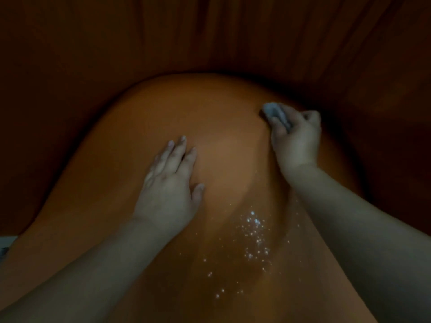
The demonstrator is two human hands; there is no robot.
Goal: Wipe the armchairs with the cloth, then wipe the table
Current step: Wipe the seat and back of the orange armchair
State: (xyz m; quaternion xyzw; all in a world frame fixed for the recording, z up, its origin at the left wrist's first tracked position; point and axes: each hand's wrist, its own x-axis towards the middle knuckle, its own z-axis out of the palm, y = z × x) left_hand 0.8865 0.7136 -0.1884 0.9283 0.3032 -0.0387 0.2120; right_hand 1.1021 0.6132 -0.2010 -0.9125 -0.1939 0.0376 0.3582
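Observation:
An orange armchair cushion (130,159) fills most of the dim head view, its surface smooth and rounded. My right hand (296,138) presses a small bunched grey cloth (274,110) against the cushion's upper right part, fingers closed around the cloth. My left hand (170,180) lies flat on the cushion near the middle, fingers stretched out and holding nothing. A patch of shiny wet droplets (254,231) glints on the cushion between my forearms.
Behind the cushion rises the dark brown backrest (210,33) with vertical folds, wrapping round to both sides. A pale strip of floor or another surface (7,243) shows at the far left edge.

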